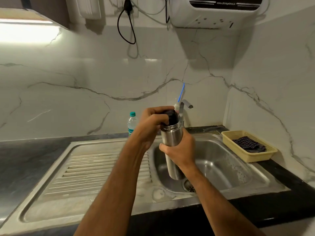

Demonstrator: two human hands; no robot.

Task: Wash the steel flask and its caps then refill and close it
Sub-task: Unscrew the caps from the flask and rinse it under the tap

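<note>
Hands clamped over the sink: right around steel flask, left curled on black cap

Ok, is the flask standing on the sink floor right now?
No, the flask is held up over the sink by the right hand, while the left hand grips its black cap.

A single wide-angle view is taken from head height, directed forward and down over the sink toward the marble-patterned back wall. Both forearms are seen at close range; straight lines are bowed at the frame edges.
</note>
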